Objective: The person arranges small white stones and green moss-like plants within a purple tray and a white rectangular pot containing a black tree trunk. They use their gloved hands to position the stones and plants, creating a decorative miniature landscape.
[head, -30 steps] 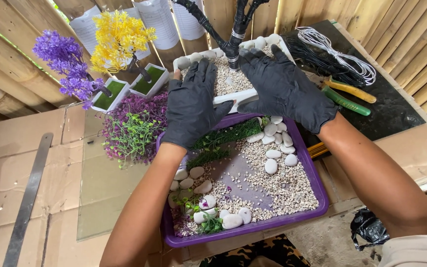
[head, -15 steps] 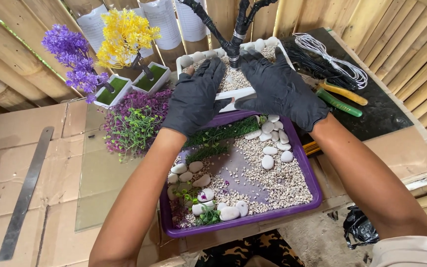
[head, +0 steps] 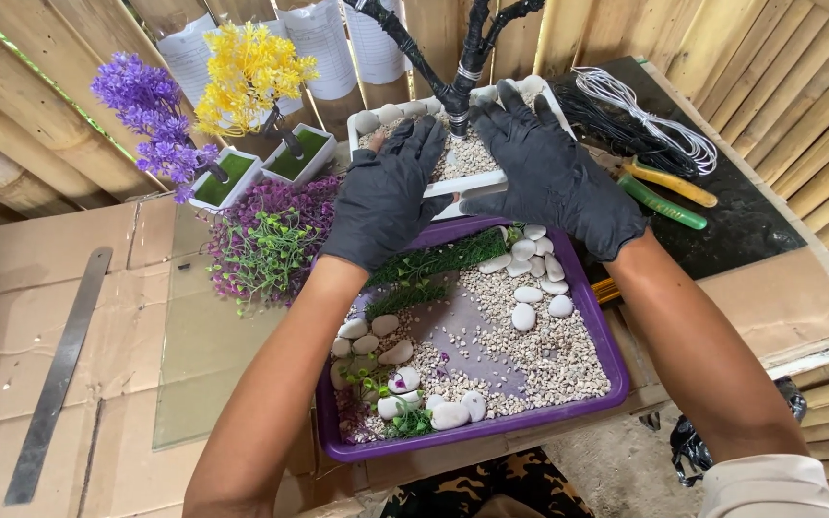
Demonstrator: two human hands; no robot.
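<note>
Both of my hands wear black gloves and rest on a white rectangular pot filled with small gravel. My left hand lies flat with fingers spread over the gravel's left part. On the right part my right hand presses down, thumb near the pot's front rim. A black wrapped tree trunk rises from the pot between the hands. In front of the pot sits a purple tray holding gravel, white pebbles and green plastic sprigs.
Purple and yellow artificial flowers stand in small white pots at the left. A purple-green plastic bush lies beside the tray. Coiled wire and pliers sit right. A metal ruler and glass pane lie on cardboard.
Both hands have slid further onto the white pot's gravel and spread flatter. The view has shifted slightly; the tray and plants stay put.
</note>
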